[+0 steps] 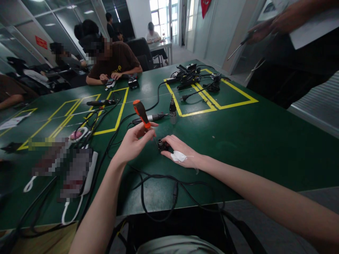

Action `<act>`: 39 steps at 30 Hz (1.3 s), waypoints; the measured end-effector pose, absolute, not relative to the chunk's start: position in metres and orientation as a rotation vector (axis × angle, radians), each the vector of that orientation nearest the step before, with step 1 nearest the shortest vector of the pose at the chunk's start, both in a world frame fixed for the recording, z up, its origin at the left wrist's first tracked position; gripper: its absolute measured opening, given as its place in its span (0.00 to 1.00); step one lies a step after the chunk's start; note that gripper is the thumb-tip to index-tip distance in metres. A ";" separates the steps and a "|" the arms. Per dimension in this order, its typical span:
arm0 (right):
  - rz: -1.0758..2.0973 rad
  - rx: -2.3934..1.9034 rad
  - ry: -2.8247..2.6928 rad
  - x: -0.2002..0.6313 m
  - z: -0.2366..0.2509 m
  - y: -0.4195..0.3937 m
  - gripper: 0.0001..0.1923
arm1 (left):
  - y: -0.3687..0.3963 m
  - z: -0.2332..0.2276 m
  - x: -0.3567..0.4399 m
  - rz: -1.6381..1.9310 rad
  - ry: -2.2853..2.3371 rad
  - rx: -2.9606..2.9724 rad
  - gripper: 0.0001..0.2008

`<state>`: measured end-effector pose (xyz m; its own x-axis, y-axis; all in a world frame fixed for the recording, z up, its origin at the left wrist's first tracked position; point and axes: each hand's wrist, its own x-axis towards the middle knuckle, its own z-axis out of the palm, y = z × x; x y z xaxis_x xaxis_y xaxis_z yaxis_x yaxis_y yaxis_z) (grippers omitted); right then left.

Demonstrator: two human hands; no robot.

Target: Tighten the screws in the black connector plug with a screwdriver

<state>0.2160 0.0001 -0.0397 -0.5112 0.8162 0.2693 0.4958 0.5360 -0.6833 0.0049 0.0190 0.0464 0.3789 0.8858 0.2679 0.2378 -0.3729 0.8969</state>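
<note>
One screwdriver (pixel 142 113), gripped by the left hand (pixel 136 143), slants down rightward, just beside the black part (pixel 160 145) the right hand (pixel 183 149) pinches.

The green bench (pixel 246 151) is marked with yellow tape (pixel 236 105). A black-and-silver piece (pixel 173 113) stands upright, just beside a grey-and-black tool (pixel 150 119) lying flat. Black tools (pixel 186 76) sit heaped toward the far end; a black cable (pixel 175 192) loops over the near edge.
</note>
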 end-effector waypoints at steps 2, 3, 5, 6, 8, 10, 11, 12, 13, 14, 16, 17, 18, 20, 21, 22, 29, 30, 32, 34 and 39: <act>0.729 -1.056 -2.194 0.216 -0.039 0.000 0.09 | 0.020 0.046 0.003 0.994 0.980 1.791 0.14; 0.732 -1.054 -2.191 0.216 -0.039 -0.001 0.09 | 0.020 0.046 0.003 0.996 0.977 1.768 0.14; 0.734 -1.054 -2.188 0.217 -0.039 -0.001 0.09 | 0.021 0.044 0.002 1.011 0.964 1.730 0.15; 0.735 -1.055 -2.188 0.217 -0.039 -0.002 0.09 | 0.021 0.043 0.002 1.020 0.955 1.717 0.14; 0.739 -1.060 -2.189 0.217 -0.039 -0.002 0.10 | 0.021 0.043 0.001 1.033 0.933 1.703 0.14; 0.741 -1.071 -2.189 0.217 -0.039 -0.002 0.10 | 0.020 0.044 0.001 1.037 0.904 1.707 0.12; 0.741 -1.076 -2.190 0.217 -0.038 -0.002 0.10 | 0.019 0.045 0.001 1.035 0.892 1.712 0.11; 0.740 -1.078 -2.191 0.217 -0.038 -0.002 0.10 | 0.019 0.046 0.001 1.033 0.886 1.717 0.10; 0.738 -1.076 -2.192 0.217 -0.038 -0.002 0.10 | 0.018 0.046 0.001 1.032 0.885 1.723 0.10; 0.736 -1.072 -2.192 0.217 -0.038 -0.002 0.10 | 0.018 0.046 0.001 1.029 0.891 1.728 0.10; 0.733 -1.060 -2.192 0.217 -0.038 -0.002 0.10 | 0.018 0.046 0.000 1.031 0.912 1.728 0.09; 0.731 -1.054 -2.192 0.218 -0.038 -0.001 0.10 | 0.018 0.045 0.000 1.033 0.919 1.725 0.09; 0.729 -1.049 -2.193 0.218 -0.039 -0.001 0.10 | 0.018 0.045 -0.001 1.034 0.925 1.720 0.09; 0.728 -1.044 -2.196 0.217 -0.040 -0.001 0.10 | 0.018 0.044 -0.001 1.042 0.924 1.704 0.09; 0.730 -1.046 -2.195 0.217 -0.040 0.000 0.10 | 0.018 0.043 0.000 1.045 0.919 1.695 0.09; 0.732 -1.051 -2.193 0.217 -0.041 0.000 0.11 | 0.018 0.043 0.000 1.044 0.914 1.683 0.10; 0.726 -1.054 -2.191 0.216 -0.042 0.000 0.11 | 0.015 0.044 0.004 1.024 0.889 1.594 0.13; 0.725 -1.053 -2.188 0.217 -0.041 -0.001 0.12 | 0.015 0.044 0.004 1.018 0.887 1.586 0.13; 0.727 -1.052 -2.174 0.217 -0.041 -0.001 0.13 | 0.014 0.044 0.002 1.012 0.883 1.575 0.13; 0.733 -1.051 -2.163 0.218 -0.041 -0.001 0.13 | 0.014 0.043 0.001 1.017 0.883 1.569 0.12; 0.735 -1.040 -2.171 0.218 -0.042 0.000 0.12 | 0.016 0.040 0.002 1.092 0.916 1.589 0.12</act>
<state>0.2177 0.0000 -0.0425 -0.5021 0.8161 0.2861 0.4745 0.5365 -0.6978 0.0017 0.0157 0.0404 0.3162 0.9225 0.2215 0.0580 -0.2518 0.9660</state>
